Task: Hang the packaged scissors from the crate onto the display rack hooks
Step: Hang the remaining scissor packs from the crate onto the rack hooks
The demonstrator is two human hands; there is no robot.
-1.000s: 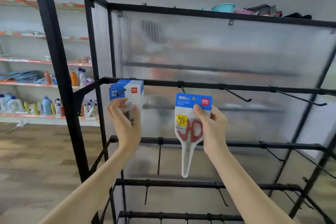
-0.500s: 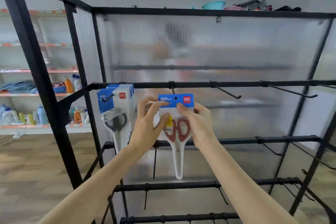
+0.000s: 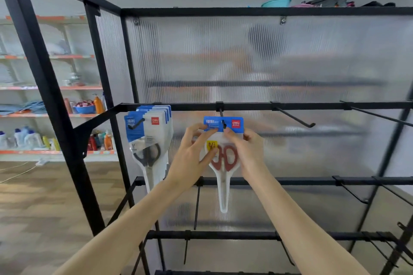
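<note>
A pack of red-handled scissors (image 3: 224, 164) with a blue header card sits against the second hook (image 3: 222, 120) of the black display rack (image 3: 263, 106); the hook tip shows through the card's hole. My left hand (image 3: 192, 156) pinches the pack's left edge, and my right hand (image 3: 247, 149) pinches its right edge just below the header. Several packs of grey-handled scissors (image 3: 148, 140) hang on the leftmost hook. The crate is out of view.
Bare hooks (image 3: 292, 117) stick out toward me along the same bar to the right, and more on the lower bars (image 3: 348, 190). A ribbed translucent panel backs the rack. Store shelves with bottles (image 3: 29, 138) stand far left across a wooden floor.
My left hand left the grey-handled packs and joined the right on the red-handled pack. Together they raised it until the card's hole met the second hook.
</note>
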